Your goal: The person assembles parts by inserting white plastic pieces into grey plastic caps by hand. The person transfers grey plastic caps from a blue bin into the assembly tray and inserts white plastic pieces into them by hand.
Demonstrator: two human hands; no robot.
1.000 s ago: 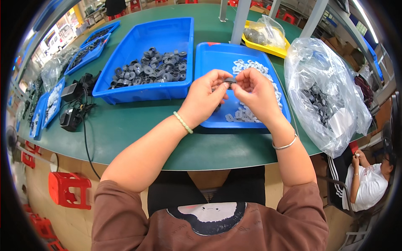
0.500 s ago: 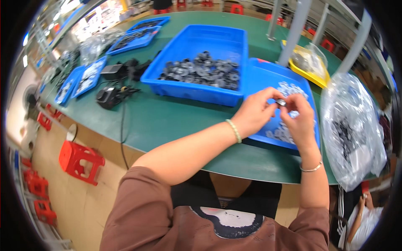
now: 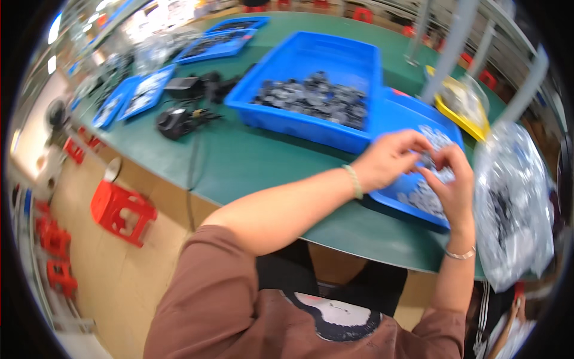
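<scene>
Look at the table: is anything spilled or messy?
Nothing looks spilled: the dark parts lie in the deep blue bin and pale pieces in the shallow blue tray. One oddity: a black cable hangs off the table, where it might snag.

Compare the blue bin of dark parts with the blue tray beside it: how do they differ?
The bin has tall walls; the tray is shallow. The bin holds dark grey parts, while the tray holds small pale pieces. The left hand and right hand partly hide the tray, whereas the bin's contents lie in open view. Both are blue and stand on the green table.
</scene>
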